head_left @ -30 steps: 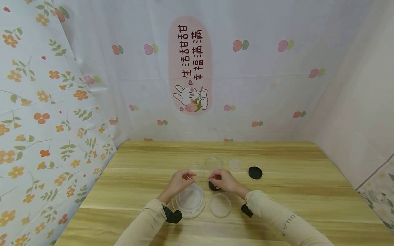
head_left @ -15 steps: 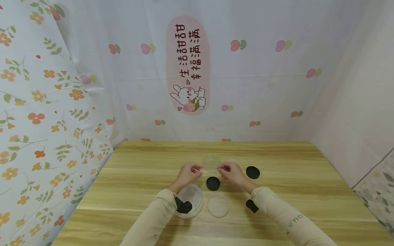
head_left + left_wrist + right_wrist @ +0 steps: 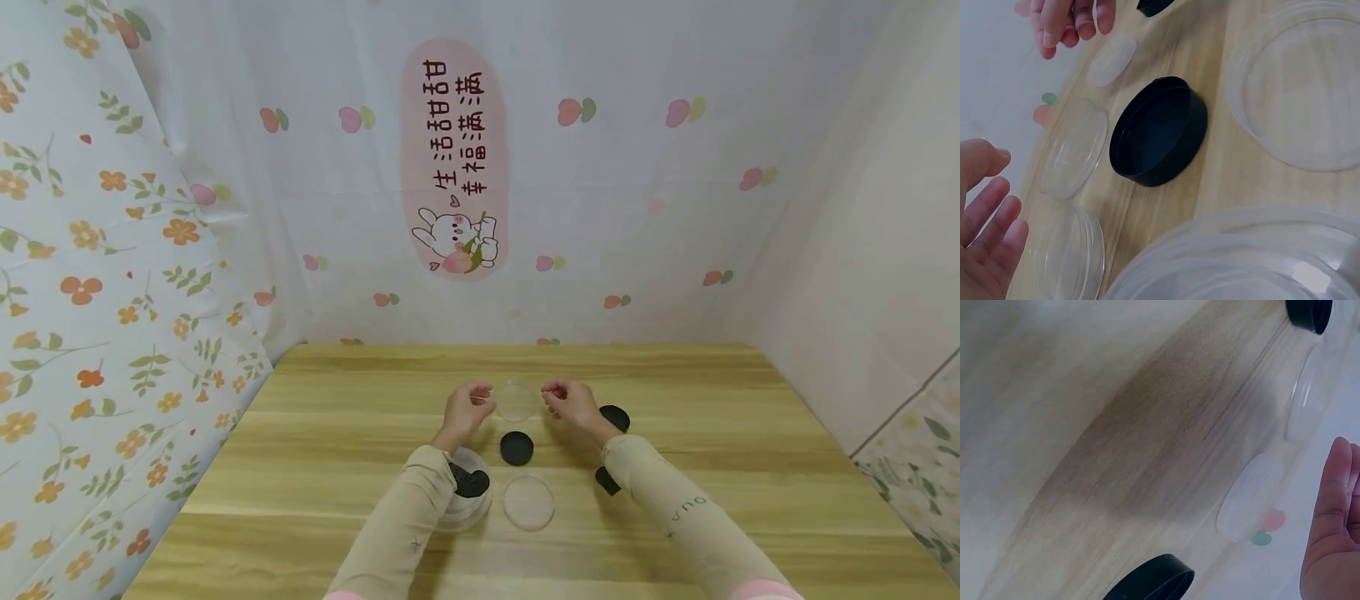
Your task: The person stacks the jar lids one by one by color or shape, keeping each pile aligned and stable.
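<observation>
Dish (image 3: 516, 402) between both hands (image 3: 463, 411) (image 3: 573, 405) — fingers (image 3: 1333, 487) relaxed.

A wooden table (image 3: 337, 433) carries a black lid (image 3: 517, 448), a second lid (image 3: 616, 417) at right, a near dish (image 3: 528, 503), far dishes (image 3: 1077, 151), a pale disc (image 3: 1250, 499) and, near left, stacked dishes (image 3: 468, 513).

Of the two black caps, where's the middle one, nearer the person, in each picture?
Head: middle black cap, lower half, just right of centre.
Left wrist: middle black cap, near centre, hollow side showing.
Right wrist: middle black cap, top right, cut by the edge.
Shared landmark: the other black cap, farther right in head, at the top edge in left wrist, at the bottom edge in right wrist.
</observation>
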`<state>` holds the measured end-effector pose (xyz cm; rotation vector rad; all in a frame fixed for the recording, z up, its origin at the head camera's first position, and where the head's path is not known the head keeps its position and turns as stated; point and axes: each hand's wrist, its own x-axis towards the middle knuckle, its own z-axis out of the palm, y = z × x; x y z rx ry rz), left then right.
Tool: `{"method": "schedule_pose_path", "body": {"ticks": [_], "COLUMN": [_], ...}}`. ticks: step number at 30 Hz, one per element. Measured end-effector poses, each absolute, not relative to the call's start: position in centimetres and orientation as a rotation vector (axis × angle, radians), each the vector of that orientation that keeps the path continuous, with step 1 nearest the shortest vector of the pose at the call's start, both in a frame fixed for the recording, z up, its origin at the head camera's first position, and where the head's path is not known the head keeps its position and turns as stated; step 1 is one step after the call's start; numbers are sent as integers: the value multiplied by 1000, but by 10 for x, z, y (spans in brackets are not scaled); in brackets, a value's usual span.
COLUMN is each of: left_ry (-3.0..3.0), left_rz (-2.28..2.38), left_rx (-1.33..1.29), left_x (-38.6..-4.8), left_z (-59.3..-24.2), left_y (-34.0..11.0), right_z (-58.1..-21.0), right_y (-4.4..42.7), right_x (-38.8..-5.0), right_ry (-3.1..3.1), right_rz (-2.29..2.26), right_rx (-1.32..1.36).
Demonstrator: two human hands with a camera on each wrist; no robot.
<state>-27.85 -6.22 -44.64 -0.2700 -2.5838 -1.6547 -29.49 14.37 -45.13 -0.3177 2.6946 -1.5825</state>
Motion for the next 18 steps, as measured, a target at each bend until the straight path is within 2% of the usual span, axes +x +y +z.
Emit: {"method": "schedule_pose_path", "body": {"ticks": [12,18], "left_ry": [-2639,-2630], "left_rz": [-1699,-1689], "left_rx": [-227,-305], "left_x": [-288,-312], "left_z": [-461,-491], "left_y": [-57,-62], "right_z": [-463,-470], "right_y": [126,120], "right_x": [-307,-306], "right_ry": [2888,2893], "right_rz": [-1422,-1390], "right_rx": [-311,-221]}}
